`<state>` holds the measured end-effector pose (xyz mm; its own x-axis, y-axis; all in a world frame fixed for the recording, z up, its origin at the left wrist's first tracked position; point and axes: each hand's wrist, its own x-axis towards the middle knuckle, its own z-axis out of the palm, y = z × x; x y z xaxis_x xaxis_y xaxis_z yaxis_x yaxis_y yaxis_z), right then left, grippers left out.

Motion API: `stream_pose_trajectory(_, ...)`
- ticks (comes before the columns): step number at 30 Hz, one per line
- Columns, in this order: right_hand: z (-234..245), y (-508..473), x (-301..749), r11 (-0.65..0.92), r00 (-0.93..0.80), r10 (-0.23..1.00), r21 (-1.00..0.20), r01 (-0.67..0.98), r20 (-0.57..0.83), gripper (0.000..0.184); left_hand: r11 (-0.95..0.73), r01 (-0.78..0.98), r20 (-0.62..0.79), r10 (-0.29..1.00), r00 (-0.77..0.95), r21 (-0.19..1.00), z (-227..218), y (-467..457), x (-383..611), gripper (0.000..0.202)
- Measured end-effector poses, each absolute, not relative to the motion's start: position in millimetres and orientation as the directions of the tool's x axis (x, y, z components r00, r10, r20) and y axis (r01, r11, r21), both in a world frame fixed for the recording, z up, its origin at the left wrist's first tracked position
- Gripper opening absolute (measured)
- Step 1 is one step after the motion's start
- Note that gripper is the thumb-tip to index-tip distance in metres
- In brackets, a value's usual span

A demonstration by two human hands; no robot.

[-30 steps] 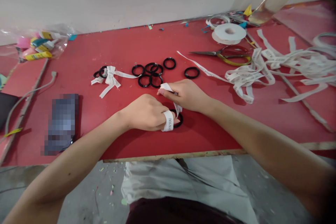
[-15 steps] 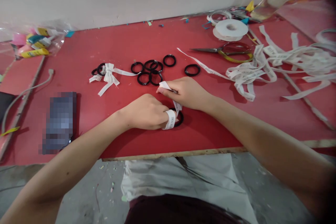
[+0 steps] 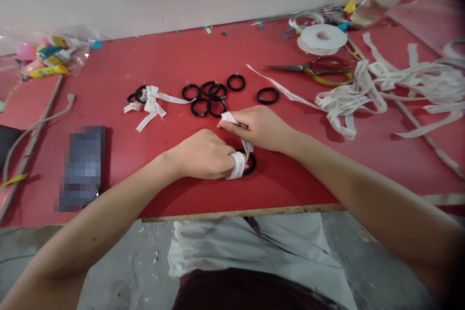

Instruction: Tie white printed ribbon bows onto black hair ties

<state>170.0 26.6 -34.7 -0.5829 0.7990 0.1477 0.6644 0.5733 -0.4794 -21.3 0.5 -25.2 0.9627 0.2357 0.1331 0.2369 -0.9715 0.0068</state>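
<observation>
Near the table's front edge, my left hand (image 3: 207,157) is closed, its fingers at a black hair tie (image 3: 252,163). A white printed ribbon (image 3: 238,165) loops over those fingers and runs up from the tie. Its other end is pinched in my right hand (image 3: 257,126), just above and to the right. Where the ribbon passes round the tie is hidden by my fingers. Beyond my hands lie several loose black hair ties (image 3: 214,91). Left of them are hair ties with a white ribbon bow (image 3: 151,101).
Scissors (image 3: 308,69) and a white ribbon spool (image 3: 322,38) lie at the back right, beside a heap of printed ribbon (image 3: 348,101). A dark blurred phone-like object (image 3: 83,169) and a cable (image 3: 39,123) are on the left. A plastic bag of coloured tubes (image 3: 51,55) sits farther back.
Almost nothing differs. Both hands keep the same hold on ribbon and hair tie, and the whole view has shifted slightly.
</observation>
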Motion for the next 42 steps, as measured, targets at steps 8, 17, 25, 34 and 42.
stream_pose_trajectory(8, -33.3, 25.8, 169.9, 0.565, -0.579, 0.804, -0.47, 0.678, 0.132, 0.043, -0.972, 0.236, 0.115, 0.234, 0.966, -0.008, -24.2, 0.7, -21.0, 0.028)
stream_pose_trajectory(17, -31.9, 25.5, 169.7, 0.561, -0.578, 0.807, -0.465, 0.685, 0.123, 0.043, -0.969, 0.245, 0.121, 0.246, 0.962, 0.024, -22.4, -0.7, -20.4, 0.031)
stream_pose_trajectory(25, -31.6, 24.5, 170.3, 0.57, -0.583, 0.801, -0.468, 0.675, 0.135, 0.04, -0.967, 0.25, 0.093, 0.253, 0.963, 0.036, -22.4, -0.5, -19.9, 0.031)
stream_pose_trajectory(34, -34.2, 25.4, 170.6, 0.572, -0.579, 0.803, -0.458, 0.681, 0.143, 0.041, -0.969, 0.246, 0.094, 0.248, 0.964, 0.028, -22.8, -0.2, -20.5, 0.03)
stream_pose_trajectory(42, -33.6, 25.6, 171.1, 0.575, -0.582, 0.802, -0.448, 0.685, 0.139, 0.04, -0.964, 0.265, 0.072, 0.266, 0.961, 0.02, -22.6, -1.0, -19.8, 0.029)
